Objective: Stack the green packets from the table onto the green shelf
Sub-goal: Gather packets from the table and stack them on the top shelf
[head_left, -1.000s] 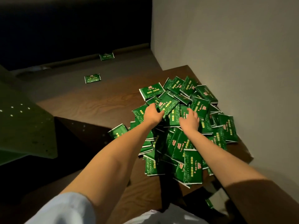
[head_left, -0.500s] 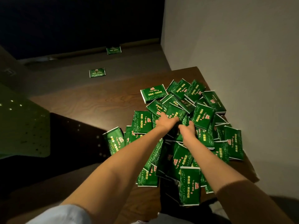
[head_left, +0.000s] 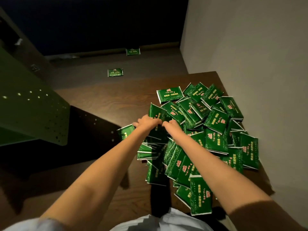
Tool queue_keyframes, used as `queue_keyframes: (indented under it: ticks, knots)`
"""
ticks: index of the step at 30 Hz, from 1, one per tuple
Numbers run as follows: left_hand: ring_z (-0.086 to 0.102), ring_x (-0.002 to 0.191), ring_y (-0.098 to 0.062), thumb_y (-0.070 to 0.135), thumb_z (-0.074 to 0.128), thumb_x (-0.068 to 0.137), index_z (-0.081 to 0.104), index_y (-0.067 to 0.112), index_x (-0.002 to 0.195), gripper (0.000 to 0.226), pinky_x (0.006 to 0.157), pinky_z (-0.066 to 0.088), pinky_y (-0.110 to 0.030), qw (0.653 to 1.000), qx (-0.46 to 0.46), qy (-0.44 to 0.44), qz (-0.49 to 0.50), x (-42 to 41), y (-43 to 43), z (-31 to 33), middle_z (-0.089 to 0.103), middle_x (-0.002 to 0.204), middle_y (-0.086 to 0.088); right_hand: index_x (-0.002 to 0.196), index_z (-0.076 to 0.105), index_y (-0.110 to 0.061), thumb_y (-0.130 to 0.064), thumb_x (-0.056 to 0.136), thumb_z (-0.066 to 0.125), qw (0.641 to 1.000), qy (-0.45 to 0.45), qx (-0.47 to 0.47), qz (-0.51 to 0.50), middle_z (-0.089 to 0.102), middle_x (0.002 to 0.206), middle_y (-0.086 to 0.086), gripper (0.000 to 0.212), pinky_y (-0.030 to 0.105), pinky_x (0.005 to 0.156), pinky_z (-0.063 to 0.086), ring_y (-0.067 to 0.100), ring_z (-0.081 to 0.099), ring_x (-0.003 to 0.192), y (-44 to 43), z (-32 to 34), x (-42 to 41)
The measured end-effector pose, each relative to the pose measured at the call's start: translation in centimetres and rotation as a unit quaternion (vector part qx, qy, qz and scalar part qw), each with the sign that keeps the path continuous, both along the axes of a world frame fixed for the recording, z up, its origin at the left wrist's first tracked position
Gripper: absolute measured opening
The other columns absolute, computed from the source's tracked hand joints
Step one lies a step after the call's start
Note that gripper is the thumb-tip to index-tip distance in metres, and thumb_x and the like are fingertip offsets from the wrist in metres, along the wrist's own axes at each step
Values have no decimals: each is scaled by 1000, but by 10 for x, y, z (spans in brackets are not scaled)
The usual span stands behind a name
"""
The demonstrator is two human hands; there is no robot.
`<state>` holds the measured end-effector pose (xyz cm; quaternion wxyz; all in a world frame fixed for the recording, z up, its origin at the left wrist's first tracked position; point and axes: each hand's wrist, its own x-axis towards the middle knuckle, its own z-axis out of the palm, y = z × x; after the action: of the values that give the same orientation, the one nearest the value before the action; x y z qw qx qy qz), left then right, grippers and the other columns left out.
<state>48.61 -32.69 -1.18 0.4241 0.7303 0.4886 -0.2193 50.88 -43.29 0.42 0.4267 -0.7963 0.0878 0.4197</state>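
Note:
A heap of green packets with gold and red print covers the right side of the brown wooden table, against the wall. My left hand and my right hand meet at the left middle of the heap, fingers curled around a bunch of green packets pressed between them. The fingertips are hidden among the packets. The green shelf, a perforated metal panel, juts in at the left, lower than the table top.
Two stray green packets lie on the floor beyond the table, one nearer and one by the dark back wall. A pale wall bounds the table's right side. Dark floor lies between shelf and table.
Both hands have drawn together from apart on the heap and closed on a bunch of packets. The view has shifted, so the heap sits further right.

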Motion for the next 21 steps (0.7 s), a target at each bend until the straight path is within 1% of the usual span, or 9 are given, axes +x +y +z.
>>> queue_keyframes:
  ticks: [2, 5, 7, 9, 12, 14, 15, 19, 21]
  knots:
    - [53, 118, -31, 57, 73, 46, 54, 17, 122, 88, 100, 46, -43, 1000, -18, 1, 10, -5, 2, -24, 57, 128, -10, 148, 20, -11, -25, 88, 51, 998, 57, -8, 38, 33, 148, 9, 69, 43, 108, 34, 30, 35, 134, 5, -8, -10]
    - [49, 122, -34, 48, 80, 63, 37, 21, 133, 86, 100, 44, -47, 999, 29, -34, 3, -14, -11, -17, 52, 130, -12, 152, 5, -21, -13, 86, 53, 996, 83, 6, 44, 10, 159, 10, 82, 50, 116, 23, 32, 19, 144, 1, -15, -18]
    - [47, 124, -35, 42, 83, 64, 27, 22, 139, 95, 102, 42, -47, 997, 40, -59, 28, -15, -13, -11, 51, 132, -13, 152, 7, -22, -2, 85, 51, 995, 88, 36, 22, 14, 159, 11, 82, 48, 117, 23, 31, 20, 144, -1, -17, -17]
    - [56, 115, -33, 39, 85, 63, 38, 11, 131, 88, 99, 47, -45, 997, 13, -57, 50, -14, -10, -7, 57, 126, -14, 152, 12, -20, 6, 86, 45, 994, 90, 61, -1, 20, 157, 11, 78, 43, 116, 24, 29, 24, 142, -2, -18, -15]
    - [64, 97, -28, 37, 87, 58, 52, 9, 101, 62, 90, 54, -41, 996, -40, -53, 59, -15, -1, -10, 66, 106, -11, 151, 19, -20, 14, 85, 39, 991, 96, 89, -16, 28, 154, 13, 76, 31, 99, 43, 19, 48, 117, -2, -16, -15]
    - [63, 101, -30, 29, 88, 57, 50, 9, 111, 68, 90, 53, -43, 993, -53, -78, 74, -18, 0, -10, 63, 109, -12, 150, 22, -20, 13, 85, 38, 993, 89, 80, 10, 32, 152, 12, 75, 20, 70, 39, 7, 44, 79, -2, -16, -15]
    - [62, 102, -30, 24, 87, 60, 48, 9, 116, 69, 90, 53, -43, 990, -59, -96, 85, -20, -1, -8, 62, 111, -12, 150, 23, -19, 13, 85, 39, 994, 79, 73, 27, 32, 152, 11, 74, 19, 65, 35, 5, 40, 73, -2, -16, -15]
    - [63, 96, -28, 16, 83, 65, 48, 12, 105, 53, 88, 54, -40, 979, -44, -164, 112, -28, 4, -3, 62, 104, -10, 145, 32, -14, 9, 88, 38, 997, 18, 48, 65, 37, 148, 11, 61, 34, 87, 45, 18, 52, 106, -7, -13, -12]
    - [62, 90, -26, 12, 82, 67, 46, 13, 101, 50, 85, 54, -37, 972, -50, -194, 124, -31, 9, 2, 61, 98, -8, 142, 36, -12, 7, 89, 39, 998, 7, 41, 38, 43, 142, 13, 57, 31, 77, 44, 16, 52, 92, -9, -12, -9]
